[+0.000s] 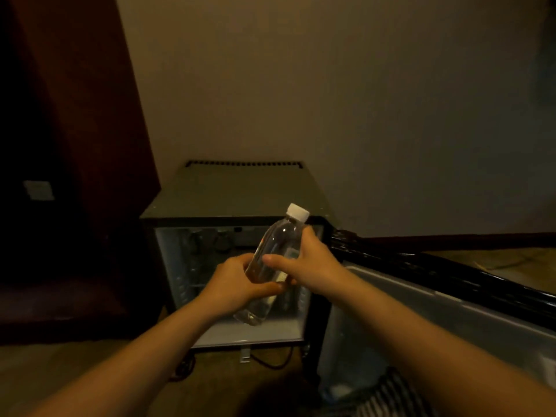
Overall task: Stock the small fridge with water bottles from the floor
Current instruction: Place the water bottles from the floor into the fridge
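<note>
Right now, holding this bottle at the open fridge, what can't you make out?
Head view only.
1. Fridge interior: dim, and partly behind the water bottle, left hand and right hand.
2. Bottle label: covered by both hands.
3. Pale shape below the open door: too blurred to identify.

Dim carpeted room – hotel-like, mini fridge [228, 194] on floor, dark wooden cabinet [75, 145]

water bottle [278, 245] label: blurred, part under left hand [237, 281], right hand [313, 263] | fridge [234, 191] far interior: dim, contents unreadable | fridge door [487, 317]: cut by right edge | pale tag [39, 190], left: illegible
</note>
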A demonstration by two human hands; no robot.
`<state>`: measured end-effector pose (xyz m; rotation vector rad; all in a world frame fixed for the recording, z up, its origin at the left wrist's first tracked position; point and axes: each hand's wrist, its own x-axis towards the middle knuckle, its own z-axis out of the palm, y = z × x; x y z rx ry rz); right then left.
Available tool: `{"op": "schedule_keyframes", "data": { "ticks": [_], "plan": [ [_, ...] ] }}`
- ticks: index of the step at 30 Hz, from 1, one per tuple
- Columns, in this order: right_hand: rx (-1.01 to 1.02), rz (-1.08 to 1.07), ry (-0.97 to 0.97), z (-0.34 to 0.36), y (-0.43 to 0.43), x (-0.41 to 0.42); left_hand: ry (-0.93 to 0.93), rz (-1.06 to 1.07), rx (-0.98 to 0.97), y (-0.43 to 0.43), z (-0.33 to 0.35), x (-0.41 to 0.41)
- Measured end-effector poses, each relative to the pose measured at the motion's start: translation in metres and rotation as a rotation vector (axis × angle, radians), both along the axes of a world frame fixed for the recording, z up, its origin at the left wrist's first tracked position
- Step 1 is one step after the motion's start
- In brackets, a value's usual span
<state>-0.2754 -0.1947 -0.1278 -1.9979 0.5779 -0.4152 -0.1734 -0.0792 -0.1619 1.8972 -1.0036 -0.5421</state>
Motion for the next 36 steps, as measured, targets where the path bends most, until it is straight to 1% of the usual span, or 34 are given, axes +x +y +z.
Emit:
{"op": "schedule_keyframes", "data": {
  "ticks": [4, 9, 11, 13, 16, 22, 25, 27, 31, 35, 36],
  "plan": [
    [-0.118, 0.092, 0.084, -0.031, -0.008, 0.048, 0.055, -0.013, 0.126, -0.001, -0.029, 0.042],
    [-0.207, 0.23, 0.182, -0.065, -0.021, 0.087, 0.034, -0.07, 0.313, -0.011, -0.061, 0.087],
    [-0.275, 0.279, 0.234, -0.078, -0.027, 0.099, 0.021, -0.102, 0.393, -0.016, -0.074, 0.101],
    [-0.308, 0.32, 0.291, -0.088, -0.033, 0.109, 0.045, -0.13, 0.439, -0.021, -0.083, 0.111],
    [-0.293, 0.317, 0.332, -0.1, -0.042, 0.12, 0.096, -0.171, 0.451, -0.027, -0.093, 0.119],
    [-0.209, 0.175, 0.389, -0.112, -0.061, 0.143, 0.242, -0.126, 0.427, -0.044, -0.098, 0.131],
    [-0.189, 0.099, 0.38, -0.118, -0.069, 0.156, 0.266, -0.05, 0.392, -0.052, -0.1, 0.139],
    [-0.199, 0.086, 0.359, -0.12, -0.072, 0.163, 0.296, -0.007, 0.363, -0.058, -0.103, 0.143],
    [-0.166, 0.055, 0.315, -0.127, -0.075, 0.174, 0.27, -0.013, 0.363, -0.065, -0.107, 0.15],
    [-0.242, 0.073, 0.483, -0.135, -0.08, 0.192, 0.294, 0.037, 0.394, -0.069, -0.113, 0.156],
    [-0.246, 0.073, 0.497, -0.135, -0.08, 0.196, 0.299, 0.045, 0.408, -0.07, -0.114, 0.157]
  ]
}}
